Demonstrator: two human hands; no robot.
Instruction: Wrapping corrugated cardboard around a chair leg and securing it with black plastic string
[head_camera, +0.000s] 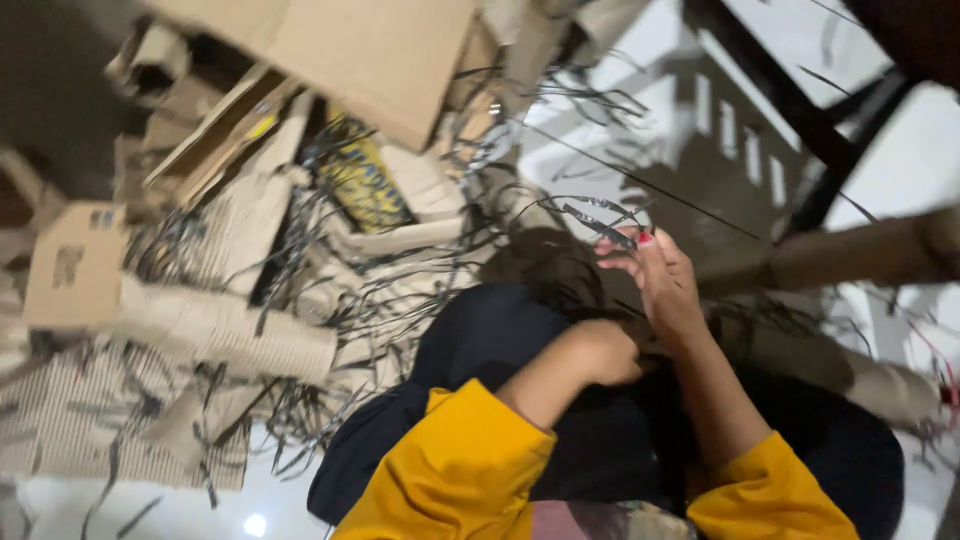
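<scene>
Pulling thin black strip (600, 225) w/ right hand (665, 280), pinched at fingertips; left hand (605, 350) curled, grip unclear. Cardboard pile (250, 230) left of hands. Next prob needs steady pull.

Mustard-yellow sleeves (455, 460); black thin strips (600, 225); brown ribbed cardboard (230, 330); red-painted nail on right hand (665, 285)

Whole frame motion-blurred; left hand (605, 352) at 5 o'clock curls under, fingers hidden behind right wrist; right hand (660, 280) fingertips smeared, grip on strips (600, 225) unclear; box (350, 50) at 12 o'clock cut by top edge; corrugated sheet (90, 420) at 8 o'clock cut by left edge; yellow pack (360, 180) print unreadable.
</scene>
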